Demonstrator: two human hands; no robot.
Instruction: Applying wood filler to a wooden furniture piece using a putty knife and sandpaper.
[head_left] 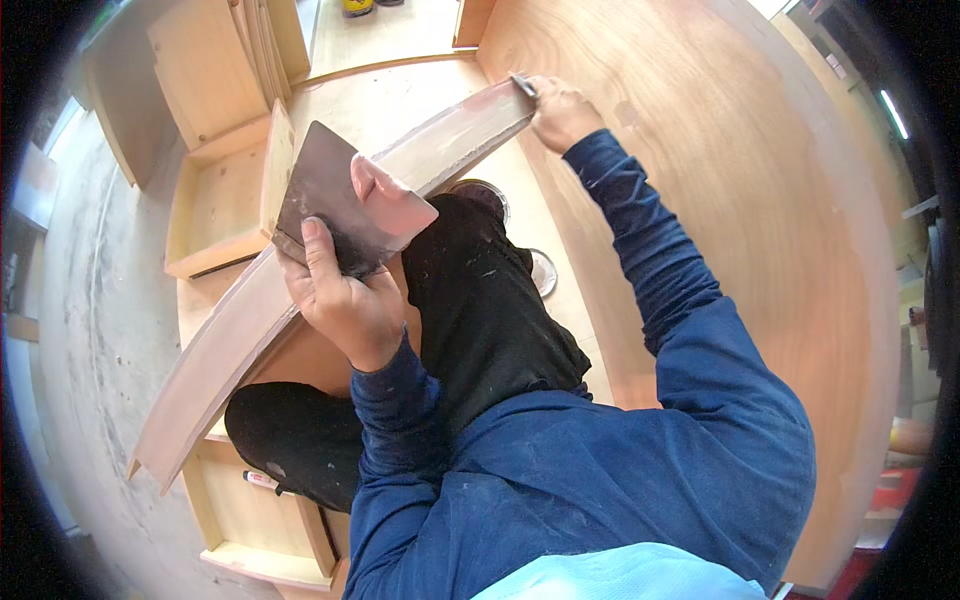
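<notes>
My left hand grips a dark, flat square plate, thumb on top. Pink putty is heaped and smeared over the plate's right side. Beneath it a long wooden board, coated with pale pinkish filler, runs slantwise across my lap from lower left to upper right. At the board's far right end, my right hand is closed round a small scraper. The scraper's blade rests at or just above the board's end; most of the tool is hidden by the fingers.
A large wooden panel stands close on my right. Open wooden drawers sit to the left, and another drawer with a white marker lies lower left. Beyond my knee are a round tub and a white lid.
</notes>
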